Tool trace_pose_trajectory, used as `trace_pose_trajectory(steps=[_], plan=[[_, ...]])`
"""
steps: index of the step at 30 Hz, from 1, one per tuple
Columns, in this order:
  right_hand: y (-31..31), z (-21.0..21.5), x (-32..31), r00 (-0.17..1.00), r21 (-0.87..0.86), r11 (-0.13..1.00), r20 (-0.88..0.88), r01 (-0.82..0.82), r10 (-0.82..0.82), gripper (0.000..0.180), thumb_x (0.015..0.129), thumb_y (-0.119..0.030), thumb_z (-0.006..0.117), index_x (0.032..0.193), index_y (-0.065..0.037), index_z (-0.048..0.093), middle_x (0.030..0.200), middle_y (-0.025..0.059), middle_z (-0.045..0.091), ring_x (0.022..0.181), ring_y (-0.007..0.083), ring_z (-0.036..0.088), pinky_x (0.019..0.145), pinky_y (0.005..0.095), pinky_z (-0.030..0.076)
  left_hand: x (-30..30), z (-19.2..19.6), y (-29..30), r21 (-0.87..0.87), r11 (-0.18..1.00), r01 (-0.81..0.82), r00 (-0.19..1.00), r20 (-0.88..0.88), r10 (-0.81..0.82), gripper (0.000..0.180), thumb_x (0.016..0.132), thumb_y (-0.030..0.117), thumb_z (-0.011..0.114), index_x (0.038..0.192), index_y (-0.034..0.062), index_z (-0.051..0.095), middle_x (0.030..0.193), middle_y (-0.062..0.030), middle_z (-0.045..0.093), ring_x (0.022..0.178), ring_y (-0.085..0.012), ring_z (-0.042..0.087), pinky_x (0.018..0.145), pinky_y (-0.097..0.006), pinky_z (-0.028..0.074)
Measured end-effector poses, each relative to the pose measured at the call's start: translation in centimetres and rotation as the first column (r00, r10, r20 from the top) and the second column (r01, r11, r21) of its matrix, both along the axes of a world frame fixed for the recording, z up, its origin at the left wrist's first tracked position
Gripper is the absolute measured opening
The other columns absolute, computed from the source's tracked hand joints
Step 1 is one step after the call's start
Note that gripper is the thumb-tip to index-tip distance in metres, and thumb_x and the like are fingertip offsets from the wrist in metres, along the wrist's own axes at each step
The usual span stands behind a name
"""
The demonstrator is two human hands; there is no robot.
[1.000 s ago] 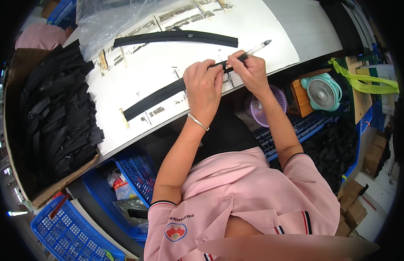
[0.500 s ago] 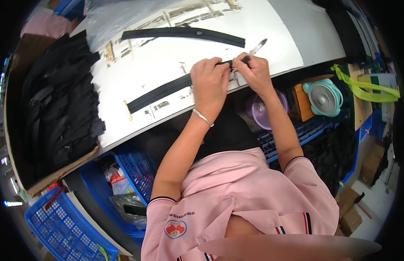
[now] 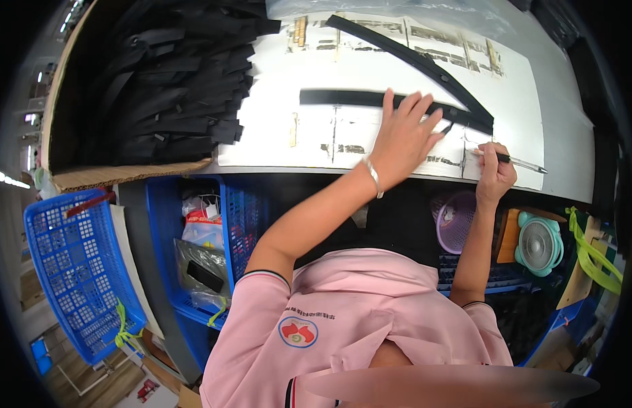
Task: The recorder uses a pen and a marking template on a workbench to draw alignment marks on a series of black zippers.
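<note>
My left hand (image 3: 405, 139), with a silver bracelet at the wrist, reaches over a black fabric strip (image 3: 350, 98). Its fingers are spread and rest on or just over the strip, which looks slightly blurred and is partly hidden beneath them. A second black strip (image 3: 397, 51) runs slantwise behind it, and the two meet at their right ends. Close to the table's front edge, my right hand (image 3: 496, 173) is closed around a clear pen (image 3: 528, 164) with a black part, held nearly level. Both strips lie on a white marked board (image 3: 275, 139).
A cardboard box (image 3: 132, 177) heaped with black strips (image 3: 173, 88) stands at the left on the table. Clear plastic sheeting (image 3: 390, 8) lies along the far side. Below the table are blue crates (image 3: 224, 251), a purple basket (image 3: 456, 221) and a turquoise fan (image 3: 539, 243).
The nearer strip has moved away from the table's front edge, against the other strip. My right hand has left it, still holding the pen. My left hand's fingers have spread. The view has turned.
</note>
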State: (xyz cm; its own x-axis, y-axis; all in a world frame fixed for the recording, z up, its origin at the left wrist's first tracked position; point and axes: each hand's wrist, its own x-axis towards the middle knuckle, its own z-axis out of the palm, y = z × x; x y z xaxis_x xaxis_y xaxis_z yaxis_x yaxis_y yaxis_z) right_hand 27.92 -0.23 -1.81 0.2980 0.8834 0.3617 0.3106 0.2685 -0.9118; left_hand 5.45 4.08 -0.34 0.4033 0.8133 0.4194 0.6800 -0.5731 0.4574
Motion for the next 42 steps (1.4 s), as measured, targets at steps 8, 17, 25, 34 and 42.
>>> trace_pose_trajectory(steps=[8,17,25,34,42], plan=[[0.1,-0.2,-0.1,0.997,-0.048,0.997,0.04,0.061,-0.059,0.017,0.103,-0.009,0.063,0.095,0.003,0.072,0.072,-0.0005,0.06,0.065,0.005,0.051,0.061,0.0204,0.039,-5.1,0.9,1.2,-0.014,0.999,-0.03,0.989,0.146,0.032,0.032,0.098,0.022,0.067,0.125,0.0066,0.07,0.144,-0.0169,0.058,0.143,-0.0357,0.046,0.122,-0.059,0.022],[0.2,0.2,-0.1,0.993,-0.054,0.996,0.094,0.073,-0.068,0.017,0.102,-0.009,0.065,0.097,0.005,0.074,0.075,0.0014,0.064,0.066,0.0053,0.053,0.062,0.0209,0.041,-24.0,0.9,-6.7,0.23,0.801,-0.553,0.76,-0.256,0.598,0.051,0.085,-0.01,0.047,0.131,0.0018,0.065,0.144,-0.017,0.058,0.143,-0.0377,0.045,0.124,-0.055,0.025],[0.4,0.9,-0.9,0.994,0.007,0.999,0.102,0.042,-0.042,0.015,0.101,-0.008,0.065,0.096,0.004,0.073,0.077,0.0032,0.069,0.067,0.0056,0.057,0.06,0.0219,0.043,-28.0,0.8,-4.5,0.231,0.725,-0.649,0.721,-0.118,0.683,0.019,0.093,0.002,0.064,0.107,0.0005,0.077,0.13,-0.0135,0.068,0.131,-0.0352,0.055,0.11,-0.044,0.044],[0.7,0.8,-1.0,0.982,0.076,0.996,0.176,0.057,-0.07,0.012,0.099,-0.007,0.069,0.096,0.004,0.074,0.079,0.0016,0.071,0.066,0.005,0.058,0.06,0.0209,0.045,-18.5,3.7,-3.0,0.092,0.927,-0.364,0.912,-0.167,0.375,0.015,0.095,0.004,0.061,0.106,0.0068,0.07,0.107,-0.0091,0.071,0.103,-0.0282,0.066,0.1,-0.043,0.045],[0.5,1.6,-2.4,0.914,0.262,0.962,0.369,0.072,-0.169,0.042,0.084,0.005,0.069,0.125,-0.007,0.072,0.073,0.0044,0.064,0.065,0.016,0.061,0.062,0.0274,0.048,-2.2,1.3,-0.3,-0.09,0.996,0.018,0.976,0.216,0.001,0.032,0.084,0.01,0.08,0.116,0.0076,0.074,0.105,-0.0107,0.068,0.095,-0.0286,0.066,0.079,-0.036,0.054]])
